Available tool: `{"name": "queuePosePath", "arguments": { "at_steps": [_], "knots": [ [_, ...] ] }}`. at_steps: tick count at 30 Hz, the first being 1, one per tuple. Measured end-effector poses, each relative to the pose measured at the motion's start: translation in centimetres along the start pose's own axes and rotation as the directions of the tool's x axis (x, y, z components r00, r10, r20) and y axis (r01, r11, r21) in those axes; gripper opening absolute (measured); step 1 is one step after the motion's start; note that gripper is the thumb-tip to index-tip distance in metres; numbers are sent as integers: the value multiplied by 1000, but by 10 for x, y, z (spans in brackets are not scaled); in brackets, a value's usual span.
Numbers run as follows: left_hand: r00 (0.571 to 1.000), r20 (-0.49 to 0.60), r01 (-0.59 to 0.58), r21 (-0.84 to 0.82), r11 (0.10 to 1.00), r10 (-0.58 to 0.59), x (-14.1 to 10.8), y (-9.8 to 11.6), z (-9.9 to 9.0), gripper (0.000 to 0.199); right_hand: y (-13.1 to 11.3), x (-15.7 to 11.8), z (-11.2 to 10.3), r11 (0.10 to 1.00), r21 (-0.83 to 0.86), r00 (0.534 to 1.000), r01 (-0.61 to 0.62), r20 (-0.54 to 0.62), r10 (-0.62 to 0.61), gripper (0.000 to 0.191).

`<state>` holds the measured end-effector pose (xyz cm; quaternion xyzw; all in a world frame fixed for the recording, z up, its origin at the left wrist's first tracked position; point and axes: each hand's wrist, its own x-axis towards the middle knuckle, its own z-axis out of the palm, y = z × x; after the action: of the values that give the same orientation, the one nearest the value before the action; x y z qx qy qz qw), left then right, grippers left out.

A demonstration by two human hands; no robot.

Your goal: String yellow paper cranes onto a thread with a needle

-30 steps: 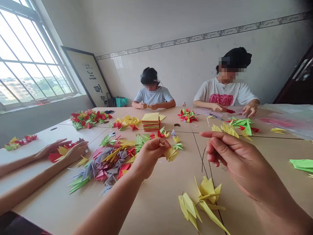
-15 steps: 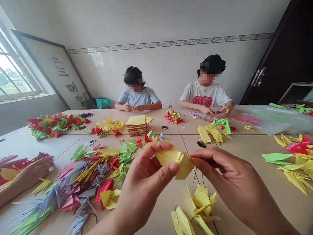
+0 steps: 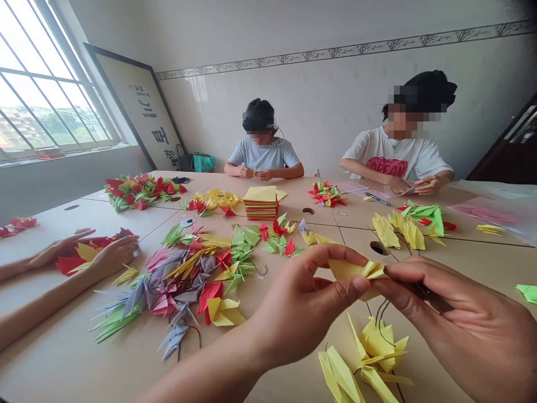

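A: Take the square stack of yellow, red and green paper sheets (image 3: 260,207) as our marker. What's well to its left?

B: A co-worker's bare hands (image 3: 113,257), resting around a red-and-yellow bunch of folded paper (image 3: 86,254). Directly left of the stack, beyond a smaller yellow group, sits a heap of red, green and yellow folded paper (image 3: 138,193).

A: And in front of the stack, slightly left?

B: A loose pile of lilac, pink, green, red and yellow folded-paper pieces (image 3: 205,266), spread over the smooth beige bench (image 3: 62,358).

A: Where's the wearer's left hand (image 3: 306,302)?

B: In front of the stack and to its right. Its grip is narrow, thumb and fingers pinching a pale yellow folded-paper piece (image 3: 348,269), raised above the bench.

A: The right hand (image 3: 453,313)?

B: Farther right of the stack, its grip closed on that piece's right end. A thin dark cord (image 3: 380,314) hangs just beside it; I can't tell which fingers hold it.

A: Anything below?

B: A cluster of yellow folded-paper pieces (image 3: 380,338), on the bench, in front of the stack and to its right.
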<state>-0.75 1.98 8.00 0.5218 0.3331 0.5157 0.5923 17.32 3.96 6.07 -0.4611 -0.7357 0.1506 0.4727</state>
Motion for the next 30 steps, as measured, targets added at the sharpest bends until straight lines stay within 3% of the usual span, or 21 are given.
{"name": "queuePosePath", "arguments": {
  "at_steps": [4,9,17,23,26,28,30],
  "knots": [
    [992,-84,-87,69,994,92,0,-3,0,23,-10,4,4,993,-106,999,47,26,-44,22],
    [970,-124,-197,110,974,211,-7,-6,7,29,-25,7,1,991,68,984,-111,148,100,29],
    [928,-220,-297,49,954,300,-10,-5,14,36,-41,8,-4,968,188,960,-166,257,115,30],
    [894,-269,-333,133,933,358,-11,-8,14,41,-39,8,-2,972,204,968,-119,243,67,23],
    [871,-298,-342,201,918,390,-9,-6,11,42,-39,3,-5,980,191,986,-59,163,28,10],
    [859,-312,-343,239,908,406,-8,-3,9,42,-42,-2,-9,970,239,995,-52,95,30,18],
    [848,-319,-343,281,896,424,-8,-1,8,42,-47,-9,-13,923,363,985,-125,156,72,26]
  ]
}}
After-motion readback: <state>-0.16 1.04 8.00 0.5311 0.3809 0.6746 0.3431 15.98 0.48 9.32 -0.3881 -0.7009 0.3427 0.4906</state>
